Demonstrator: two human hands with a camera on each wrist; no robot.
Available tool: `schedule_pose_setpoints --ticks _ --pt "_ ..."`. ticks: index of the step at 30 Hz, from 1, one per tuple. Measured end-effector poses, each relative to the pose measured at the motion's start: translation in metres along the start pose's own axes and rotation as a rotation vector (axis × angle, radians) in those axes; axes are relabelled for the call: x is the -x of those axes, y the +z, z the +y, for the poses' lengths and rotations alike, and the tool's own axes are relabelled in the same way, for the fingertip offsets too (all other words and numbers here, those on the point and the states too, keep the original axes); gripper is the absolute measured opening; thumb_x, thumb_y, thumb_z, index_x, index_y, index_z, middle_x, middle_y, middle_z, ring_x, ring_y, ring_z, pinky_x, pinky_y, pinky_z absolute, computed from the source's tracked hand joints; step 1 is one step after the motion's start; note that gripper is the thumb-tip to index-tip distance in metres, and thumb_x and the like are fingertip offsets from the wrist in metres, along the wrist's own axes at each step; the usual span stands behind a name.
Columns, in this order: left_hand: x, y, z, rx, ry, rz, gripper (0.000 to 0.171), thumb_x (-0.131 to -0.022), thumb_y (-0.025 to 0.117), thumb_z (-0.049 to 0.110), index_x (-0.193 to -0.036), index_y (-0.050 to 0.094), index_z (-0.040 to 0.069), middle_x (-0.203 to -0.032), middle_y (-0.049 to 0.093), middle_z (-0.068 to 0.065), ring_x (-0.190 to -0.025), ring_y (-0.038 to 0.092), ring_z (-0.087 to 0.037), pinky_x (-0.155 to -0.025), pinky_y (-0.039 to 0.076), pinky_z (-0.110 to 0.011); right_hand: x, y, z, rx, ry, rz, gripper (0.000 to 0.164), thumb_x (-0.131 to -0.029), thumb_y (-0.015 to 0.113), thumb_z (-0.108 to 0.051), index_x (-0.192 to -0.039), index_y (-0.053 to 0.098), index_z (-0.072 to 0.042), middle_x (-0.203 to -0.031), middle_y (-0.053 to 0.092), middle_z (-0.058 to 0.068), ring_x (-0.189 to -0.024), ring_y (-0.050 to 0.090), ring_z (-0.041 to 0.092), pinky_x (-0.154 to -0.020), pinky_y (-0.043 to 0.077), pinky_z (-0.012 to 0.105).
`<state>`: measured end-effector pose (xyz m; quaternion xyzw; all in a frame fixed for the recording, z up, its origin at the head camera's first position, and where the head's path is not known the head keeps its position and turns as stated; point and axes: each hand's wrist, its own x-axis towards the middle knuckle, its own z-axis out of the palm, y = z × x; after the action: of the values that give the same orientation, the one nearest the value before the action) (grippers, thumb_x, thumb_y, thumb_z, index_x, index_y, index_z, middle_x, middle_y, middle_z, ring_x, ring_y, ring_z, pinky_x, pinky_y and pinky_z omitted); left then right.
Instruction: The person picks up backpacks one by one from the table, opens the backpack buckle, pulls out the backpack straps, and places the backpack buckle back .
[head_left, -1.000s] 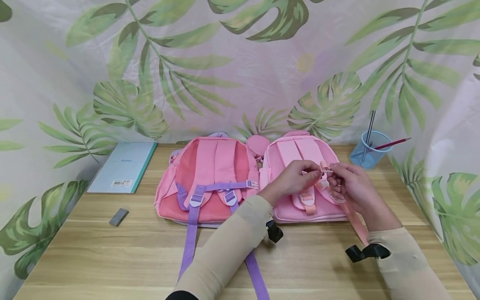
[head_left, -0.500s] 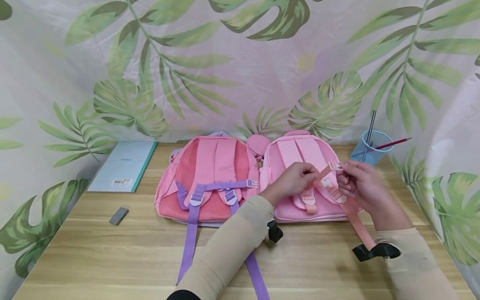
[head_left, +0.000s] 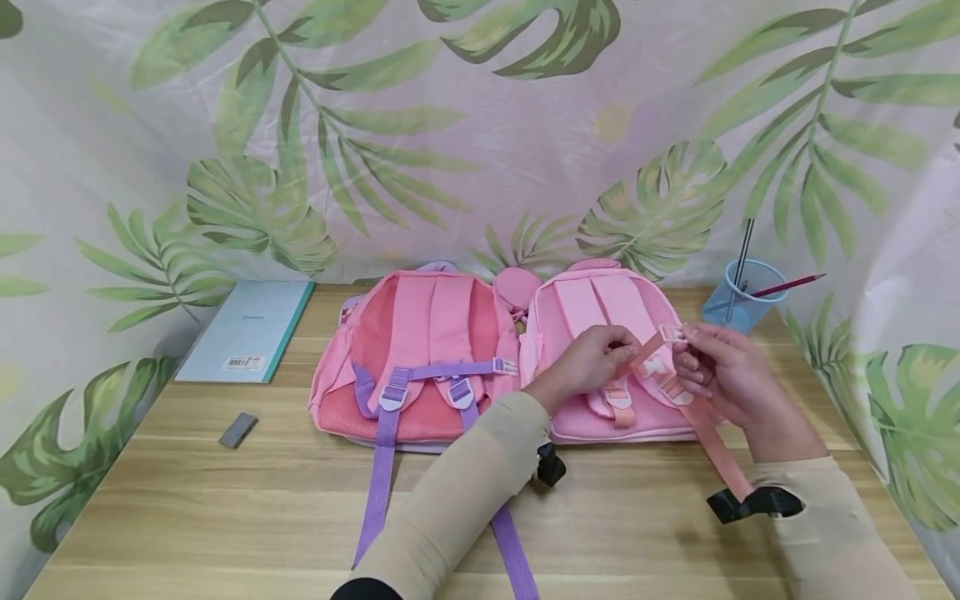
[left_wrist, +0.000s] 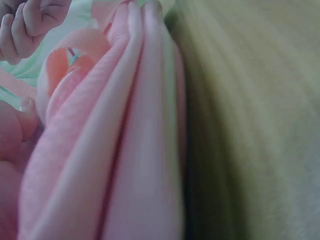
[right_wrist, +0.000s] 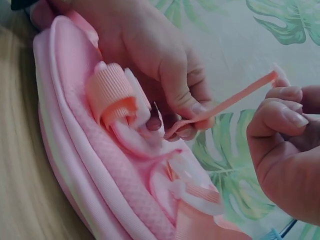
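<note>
A light pink backpack lies with its shoulder straps up, right of the middle. Over it, my left hand pinches a narrow orange strap between thumb and fingers. My right hand pinches the white plastic buckle at the other end. In the right wrist view the strap runs taut between both hands, above the backpack. A white clip rests on the backpack beneath. A wider orange strap hangs down past my right wrist.
A second pink backpack with purple straps lies close on the left. A blue notebook and a grey eraser are farther left. A blue cup with pencils stands at the back right.
My right hand has moved right with the buckle, away from my left hand. The narrow orange strap now shows stretched between them. Over the last half second both hands stay nearly still.
</note>
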<state>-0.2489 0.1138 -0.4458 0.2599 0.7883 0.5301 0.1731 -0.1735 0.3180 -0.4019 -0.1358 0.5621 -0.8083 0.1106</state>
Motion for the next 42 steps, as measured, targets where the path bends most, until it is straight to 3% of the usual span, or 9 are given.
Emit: schedule_pose_setpoints --ticks 3,8,16,22,30,33,37,42 --pt "0.000 0.002 -0.003 -0.045 0.008 0.015 0.017 -0.110 0.061 0.014 -0.109 0.075 0.005 -0.084 0.064 0.002 -0.074 0.054 -0.004 -0.068 0.045 -0.016 -0.001 -0.001 -0.002 0.018 0.003 0.022 0.039 -0.118 0.037 -0.013 -0.098 0.069 -0.005 -0.074 0.052 0.000 -0.065 0.023 0.025 -0.056 0.017 0.034" --pt "0.001 0.002 -0.008 -0.045 -0.011 0.025 0.014 -0.108 0.064 0.010 -0.109 0.076 0.005 -0.089 0.068 -0.001 -0.078 0.054 -0.005 -0.072 0.045 -0.016 0.001 -0.005 -0.006 0.073 0.038 0.074 0.037 -0.118 0.039 -0.014 -0.099 0.070 -0.007 -0.074 0.052 0.000 -0.065 0.023 0.025 -0.055 0.018 0.035" --pt "0.000 0.000 -0.010 -0.132 0.003 0.020 0.008 -0.105 0.069 0.008 -0.111 0.074 0.006 -0.098 0.071 -0.003 -0.085 0.056 -0.004 -0.079 0.046 -0.014 0.009 -0.028 -0.015 0.230 0.113 0.220 0.035 -0.117 0.046 -0.018 -0.095 0.072 -0.011 -0.072 0.051 0.000 -0.060 0.033 0.023 -0.056 0.021 0.037" --pt "0.001 0.000 -0.011 -0.174 0.023 0.003 0.011 -0.105 0.068 0.007 -0.114 0.075 0.006 -0.100 0.071 -0.003 -0.087 0.058 -0.004 -0.082 0.048 -0.014 0.017 -0.048 -0.018 0.353 0.183 0.301 0.033 -0.116 0.049 -0.020 -0.096 0.076 -0.016 -0.074 0.056 -0.001 -0.061 0.048 0.015 -0.051 0.043 0.023" --pt "0.003 0.001 -0.011 -0.194 0.019 -0.031 0.016 -0.102 0.074 0.010 -0.117 0.075 0.005 -0.100 0.070 -0.002 -0.088 0.057 -0.003 -0.082 0.047 -0.013 0.021 -0.071 -0.008 0.599 0.338 0.368 0.033 -0.116 0.048 -0.025 -0.096 0.075 -0.025 -0.077 0.060 -0.007 -0.066 0.055 0.010 -0.057 0.051 0.023" --pt "0.003 0.002 -0.010 -0.198 0.012 -0.043 0.020 -0.099 0.077 0.010 -0.118 0.075 0.005 -0.100 0.069 -0.001 -0.089 0.057 -0.003 -0.082 0.047 -0.013 0.022 -0.078 -0.002 0.674 0.393 0.374 0.029 -0.116 0.048 -0.028 -0.109 0.074 -0.017 -0.080 0.061 -0.009 -0.069 0.056 0.009 -0.060 0.052 0.023" --pt "0.003 0.002 -0.009 -0.214 0.011 -0.048 0.022 -0.097 0.079 0.010 -0.119 0.076 0.005 -0.100 0.069 0.000 -0.088 0.056 -0.002 -0.082 0.046 -0.012 0.023 -0.084 0.004 0.740 0.426 0.370 0.039 -0.116 0.048 -0.028 -0.129 0.065 0.004 -0.081 0.061 -0.008 -0.070 0.057 0.010 -0.060 0.053 0.024" --pt "0.003 0.003 -0.010 -0.229 0.022 -0.054 0.022 -0.097 0.080 0.010 -0.118 0.076 0.005 -0.100 0.070 -0.001 -0.088 0.057 -0.002 -0.083 0.047 -0.012 0.026 -0.087 0.009 0.809 0.469 0.357 0.044 -0.116 0.047 -0.027 -0.132 0.060 0.012 -0.079 0.058 -0.005 -0.067 0.056 0.012 -0.058 0.051 0.026"
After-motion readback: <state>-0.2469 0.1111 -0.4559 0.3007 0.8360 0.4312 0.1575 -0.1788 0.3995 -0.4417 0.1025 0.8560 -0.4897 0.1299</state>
